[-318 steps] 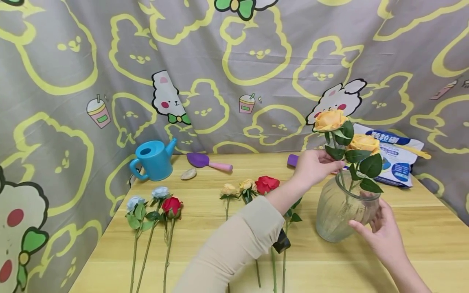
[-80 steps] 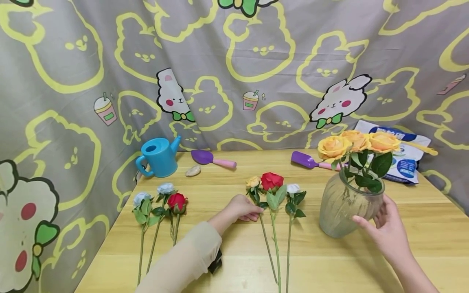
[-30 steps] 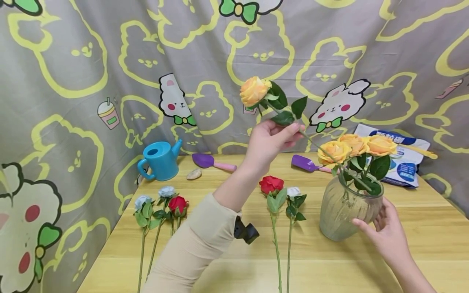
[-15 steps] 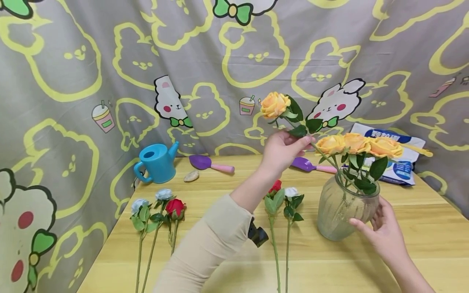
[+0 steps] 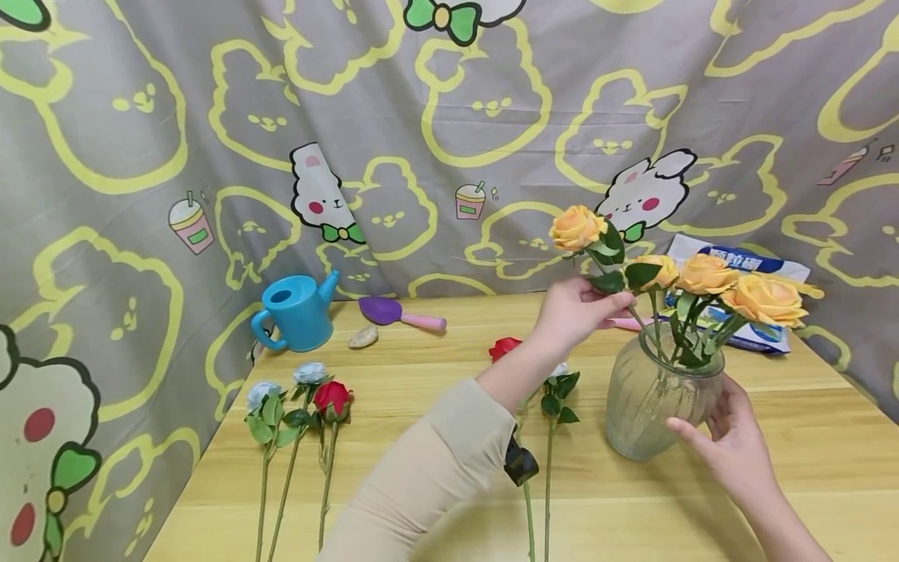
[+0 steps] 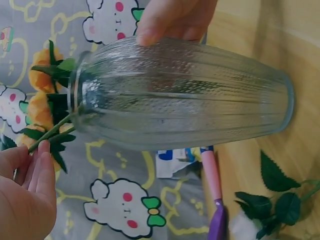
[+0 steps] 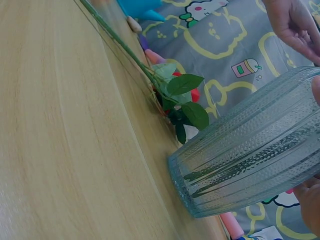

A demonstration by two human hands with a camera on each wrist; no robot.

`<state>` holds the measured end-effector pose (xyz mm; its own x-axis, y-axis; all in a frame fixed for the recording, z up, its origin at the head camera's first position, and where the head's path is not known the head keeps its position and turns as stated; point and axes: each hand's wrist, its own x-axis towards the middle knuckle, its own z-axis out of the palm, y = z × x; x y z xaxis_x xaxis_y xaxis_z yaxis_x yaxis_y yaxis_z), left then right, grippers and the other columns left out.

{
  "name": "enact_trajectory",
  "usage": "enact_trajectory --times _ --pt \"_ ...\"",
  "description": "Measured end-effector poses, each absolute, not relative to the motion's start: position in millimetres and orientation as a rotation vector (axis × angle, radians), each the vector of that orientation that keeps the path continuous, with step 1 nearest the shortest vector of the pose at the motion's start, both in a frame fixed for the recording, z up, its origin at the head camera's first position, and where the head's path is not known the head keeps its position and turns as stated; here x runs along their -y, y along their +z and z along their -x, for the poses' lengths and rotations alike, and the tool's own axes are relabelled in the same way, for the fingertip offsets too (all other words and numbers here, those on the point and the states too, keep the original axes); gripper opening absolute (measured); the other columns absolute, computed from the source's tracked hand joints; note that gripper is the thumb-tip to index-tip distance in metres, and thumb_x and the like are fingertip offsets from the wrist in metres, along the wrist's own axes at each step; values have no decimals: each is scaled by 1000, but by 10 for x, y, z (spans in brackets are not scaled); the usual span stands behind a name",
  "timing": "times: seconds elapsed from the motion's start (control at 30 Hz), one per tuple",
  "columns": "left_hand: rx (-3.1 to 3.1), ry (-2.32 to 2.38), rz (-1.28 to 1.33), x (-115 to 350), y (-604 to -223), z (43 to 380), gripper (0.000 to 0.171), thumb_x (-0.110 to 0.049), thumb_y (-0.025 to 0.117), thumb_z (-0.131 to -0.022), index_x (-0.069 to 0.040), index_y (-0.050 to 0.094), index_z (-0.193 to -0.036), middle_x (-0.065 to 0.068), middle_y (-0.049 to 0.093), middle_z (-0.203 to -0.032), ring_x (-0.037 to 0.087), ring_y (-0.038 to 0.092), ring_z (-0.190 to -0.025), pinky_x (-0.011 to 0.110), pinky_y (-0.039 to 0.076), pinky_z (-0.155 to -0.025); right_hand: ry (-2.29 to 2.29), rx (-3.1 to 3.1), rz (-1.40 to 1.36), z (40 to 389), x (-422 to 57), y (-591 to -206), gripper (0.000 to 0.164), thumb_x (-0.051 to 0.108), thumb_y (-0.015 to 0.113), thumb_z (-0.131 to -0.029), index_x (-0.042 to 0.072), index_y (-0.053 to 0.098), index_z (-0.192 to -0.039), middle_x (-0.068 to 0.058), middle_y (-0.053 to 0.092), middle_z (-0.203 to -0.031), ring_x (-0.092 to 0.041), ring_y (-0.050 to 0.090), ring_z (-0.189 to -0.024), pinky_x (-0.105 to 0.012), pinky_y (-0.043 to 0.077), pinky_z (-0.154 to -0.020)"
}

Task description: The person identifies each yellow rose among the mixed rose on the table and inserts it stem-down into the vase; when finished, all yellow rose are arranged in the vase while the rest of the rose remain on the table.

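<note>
In the head view my left hand (image 5: 579,312) pinches the stem of a yellow rose (image 5: 577,228), whose lower stem passes through the mouth of a ribbed glass vase (image 5: 642,414). My right hand (image 5: 737,445) grips the vase from its right side, thumb in front and fingers behind. Three more yellow roses (image 5: 765,298) stand in the vase, leaning right. The left wrist view has the pinched green stem (image 6: 49,134) slanting into the rim. Seen from the right wrist, the vase (image 7: 250,160) has its base at the wooden table.
A red rose (image 5: 502,348), partly behind my left arm, and a white rose (image 5: 559,370) lie left of the vase. Two pale blue roses (image 5: 309,373) and another red rose (image 5: 332,398) lie farther left. Behind are a blue watering can (image 5: 298,316), stone (image 5: 363,337), purple shovel (image 5: 380,311) and bag (image 5: 755,339).
My left hand took a yellow rose from the table, then moved right and down, its stem going deeper into the vase. The other yellow roses swung right. My right hand stayed on the vase.
</note>
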<state>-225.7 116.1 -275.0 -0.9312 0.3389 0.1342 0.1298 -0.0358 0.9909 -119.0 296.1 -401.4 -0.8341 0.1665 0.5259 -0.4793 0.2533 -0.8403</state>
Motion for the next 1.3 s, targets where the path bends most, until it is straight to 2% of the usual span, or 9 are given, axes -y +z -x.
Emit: enact_trajectory --times 0.13,0.3,0.53,0.8,0.97,1.3 --pt "-2109 2044 -521 -1210 -2818 2233 15 -17 72 -77 -3 67 -83 0 67 -68 8 62 -57 21 52 -56 1642 1997 -288 1186 -2961 -4017 80 -24 59 -70 7 26 -136 6 44 -122 0 41 -114 -9 29 -94" --pt "-2072 2016 -571 -1265 -2881 2232 14 -14 71 -78 -3 69 -86 4 69 -72 10 64 -61 20 51 -55 1653 1980 -292 1184 -2952 -4021 81 -25 59 -69 7 27 -135 7 45 -122 0 42 -114 -10 28 -95" --pt "-2139 1978 -532 -1320 -2938 2258 13 -16 75 -74 -4 70 -75 -1 66 -64 9 62 -61 19 50 -55 1658 1979 -290 1170 -2934 -4017 80 -25 60 -69 7 28 -135 7 46 -121 0 43 -113 -10 29 -95" --pt "-2026 2040 -553 -1318 -2965 2265 17 -15 74 -75 -7 71 -88 -1 68 -73 10 64 -70 20 50 -61 1658 1985 -298 1157 -2937 -4008 80 -25 60 -69 7 29 -135 5 47 -121 -1 44 -111 -9 30 -93" --pt "-1997 2074 -550 -1320 -2956 2254 20 -14 73 -76 -8 70 -94 -3 68 -81 4 62 -72 19 50 -63 1676 1969 -307 1156 -2935 -3998 80 -26 60 -68 6 30 -135 4 48 -119 -2 45 -110 -9 31 -92" --pt "-2074 2078 -513 -1328 -2979 2216 12 -14 74 -74 -7 71 -84 -5 67 -72 1 60 -66 18 50 -60 1693 1961 -304 1163 -2913 -3993 79 -25 60 -69 6 31 -135 5 48 -120 -1 44 -112 -10 29 -95"
